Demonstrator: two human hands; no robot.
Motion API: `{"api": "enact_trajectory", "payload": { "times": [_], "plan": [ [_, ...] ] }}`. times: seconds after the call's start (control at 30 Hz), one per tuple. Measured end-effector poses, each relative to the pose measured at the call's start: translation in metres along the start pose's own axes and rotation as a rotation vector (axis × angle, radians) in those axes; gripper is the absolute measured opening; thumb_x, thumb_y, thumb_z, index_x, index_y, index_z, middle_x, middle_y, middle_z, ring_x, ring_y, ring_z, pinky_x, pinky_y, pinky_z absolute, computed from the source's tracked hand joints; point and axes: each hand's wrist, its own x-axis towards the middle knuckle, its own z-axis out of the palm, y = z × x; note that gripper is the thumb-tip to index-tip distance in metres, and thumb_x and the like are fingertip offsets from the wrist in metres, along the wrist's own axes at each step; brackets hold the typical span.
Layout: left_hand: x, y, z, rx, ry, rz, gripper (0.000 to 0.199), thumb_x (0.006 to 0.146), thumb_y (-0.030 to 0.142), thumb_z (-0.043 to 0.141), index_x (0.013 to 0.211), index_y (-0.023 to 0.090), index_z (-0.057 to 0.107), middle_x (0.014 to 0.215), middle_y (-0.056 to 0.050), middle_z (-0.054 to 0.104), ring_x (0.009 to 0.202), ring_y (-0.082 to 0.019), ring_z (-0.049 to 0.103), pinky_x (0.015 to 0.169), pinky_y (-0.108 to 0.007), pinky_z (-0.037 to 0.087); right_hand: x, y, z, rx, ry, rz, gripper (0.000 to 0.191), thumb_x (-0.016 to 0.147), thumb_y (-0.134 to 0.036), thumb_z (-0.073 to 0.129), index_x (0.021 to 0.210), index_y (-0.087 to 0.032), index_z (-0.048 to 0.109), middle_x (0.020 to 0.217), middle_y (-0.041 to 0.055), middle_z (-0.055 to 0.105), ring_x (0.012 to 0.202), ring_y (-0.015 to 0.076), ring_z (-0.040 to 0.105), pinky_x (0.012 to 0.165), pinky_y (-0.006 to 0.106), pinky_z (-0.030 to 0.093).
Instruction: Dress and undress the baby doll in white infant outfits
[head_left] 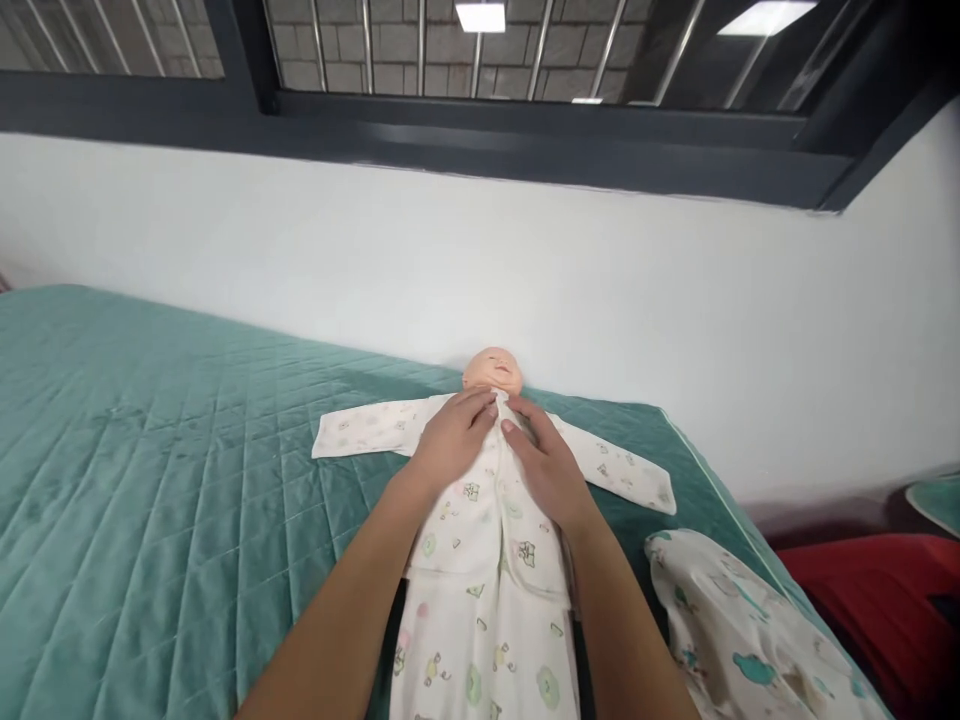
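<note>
A baby doll (493,368) lies on its back, its bald head toward the wall. It wears a white printed baby shirt (471,545) whose long sleeves stretch out to both sides. At the collar, just below the doll's chin, my left hand (457,430) has its fingers and thumb closed on the left front edge. My right hand (544,455) grips the other front edge, thumb and fingertips close to those of my left. The fabric under the fingertips is mostly hidden. Matching printed baby pants (484,665) lie below the shirt hem.
A green quilted bedspread (187,480) covers the bed under the doll. To the right lies a crumpled white cloth with teal prints (735,620). Beyond the bed's right edge is a red object (877,590). A white wall (315,250) and barred window (480,140) stand behind.
</note>
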Motion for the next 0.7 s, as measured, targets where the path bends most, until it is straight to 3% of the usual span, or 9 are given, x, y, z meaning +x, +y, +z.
{"api": "enact_trajectory", "payload": {
  "times": [0.23,0.47,0.6,0.7],
  "plan": [
    [0.0029,-0.0013,0.0011,0.003,-0.007,-0.026,0.038,0.098,0.031,0.043,0.129,0.023,0.063,0.143,-0.003,0.057,0.136,-0.020,0.047,0.119,-0.038,0.033,0.0017,0.0065,0.0060,-0.024,0.018,-0.066,0.036,0.092,-0.049,0.055,0.121,-0.028,0.060,0.142,0.0040,0.055,0.135,0.0236,0.047,0.118,0.046,0.032],
    [0.0010,-0.0023,0.0009,0.006,-0.009,0.035,0.037,0.098,0.028,0.041,0.129,0.025,0.062,0.141,-0.001,0.058,0.133,-0.020,0.049,0.116,-0.038,0.036,0.0013,0.0036,0.0029,-0.123,-0.089,-0.099,0.047,0.093,-0.051,0.053,0.133,-0.028,0.057,0.153,0.0062,0.043,0.145,0.0251,0.033,0.122,0.048,0.023],
    [0.0006,-0.0019,0.0005,-0.015,0.033,0.010,0.034,0.096,0.029,0.046,0.126,0.024,0.062,0.134,-0.002,0.063,0.127,-0.022,0.054,0.111,-0.039,0.040,0.0018,0.0072,0.0052,0.009,-0.018,-0.061,0.043,0.087,-0.049,0.062,0.125,-0.029,0.060,0.144,0.0050,0.053,0.138,0.0257,0.043,0.119,0.049,0.028],
    [-0.0008,0.0006,-0.0013,-0.030,0.040,0.063,0.023,0.095,0.027,0.048,0.108,0.024,0.067,0.127,-0.003,0.066,0.122,-0.021,0.057,0.109,-0.038,0.041,0.0001,0.0104,0.0067,0.230,0.074,-0.005,0.030,0.085,-0.045,0.064,0.108,-0.027,0.062,0.131,0.0037,0.063,0.124,0.0246,0.056,0.110,0.046,0.040]
  ]
}}
